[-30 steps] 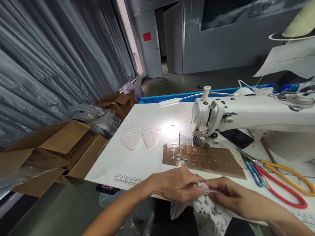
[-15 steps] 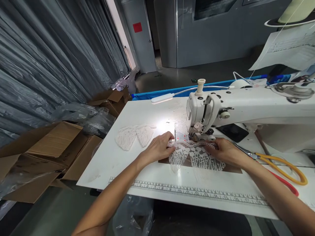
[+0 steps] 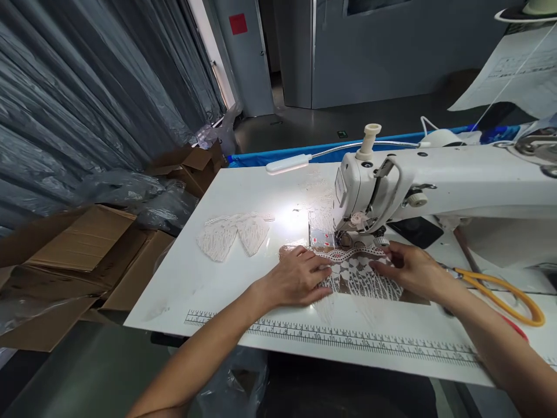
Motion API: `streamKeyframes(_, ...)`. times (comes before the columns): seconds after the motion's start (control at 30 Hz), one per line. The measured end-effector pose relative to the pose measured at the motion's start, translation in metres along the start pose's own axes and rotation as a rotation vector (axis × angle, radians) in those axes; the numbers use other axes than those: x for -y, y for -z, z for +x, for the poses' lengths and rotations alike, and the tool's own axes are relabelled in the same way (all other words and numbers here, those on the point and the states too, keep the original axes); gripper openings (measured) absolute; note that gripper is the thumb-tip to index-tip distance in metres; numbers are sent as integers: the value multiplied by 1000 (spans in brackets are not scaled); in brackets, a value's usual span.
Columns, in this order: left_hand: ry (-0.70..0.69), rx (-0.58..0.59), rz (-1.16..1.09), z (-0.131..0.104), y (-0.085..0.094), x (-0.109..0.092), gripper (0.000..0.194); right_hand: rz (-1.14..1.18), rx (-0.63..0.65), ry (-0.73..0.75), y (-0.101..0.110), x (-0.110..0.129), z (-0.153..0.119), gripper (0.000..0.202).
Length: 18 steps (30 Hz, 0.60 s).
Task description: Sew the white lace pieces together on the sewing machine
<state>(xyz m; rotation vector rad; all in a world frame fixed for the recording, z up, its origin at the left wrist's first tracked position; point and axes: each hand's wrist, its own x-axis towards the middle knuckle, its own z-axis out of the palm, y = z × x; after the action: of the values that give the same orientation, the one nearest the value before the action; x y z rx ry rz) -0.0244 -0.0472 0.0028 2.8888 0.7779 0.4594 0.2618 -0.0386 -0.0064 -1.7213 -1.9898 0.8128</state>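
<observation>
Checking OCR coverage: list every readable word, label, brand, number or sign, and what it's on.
"10": ruler strip on the table
"12": same strip; its other numbers are small, uncertain
Paper sheet: print too small to read
Red sign on the door: nothing legible
Green floor sign: too small
Sewing machine: no readable brand

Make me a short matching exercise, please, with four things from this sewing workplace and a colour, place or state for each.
Column one:
1. Lamp
2. Ruler scale
3. Sheet on the grey door
4. Lace nearest the sewing machine

Column two:
A. Red
B. Touched by the left hand and the right hand
C. Along the near edge of the table
D. White, on a thin metal neck

Right pairs: 1-D, 2-C, 3-A, 4-B.
</observation>
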Motion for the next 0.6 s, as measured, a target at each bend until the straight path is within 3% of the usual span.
streamKeyframes(0.07,73,-52,-133,0,3,0,30,189,17,-60,-6,9,-5,30)
streamKeyframes(0.17,274,-91,-506,-1,13,2,39,517,59,-172,-21,40,-9,38)
streamKeyframes(0.27,509,-9,-889,-4,22,3,64,806,193,-225,-32,72,-8,49)
streamKeyframes(0.33,656,31,-940,-5,25,3,76,900,311,-197,-33,82,-5,53)
streamKeyframes(0.4,774,27,-839,-6,27,4,80,848,314,-133,-31,78,-1,50)
streamKeyframes(0.5,844,25,-685,-7,26,4,73,467,93,-10,-27,55,0,39)
streamKeyframes(0.6,837,30,-660,-6,25,5,64,94,-32,241,-29,35,-4,33)
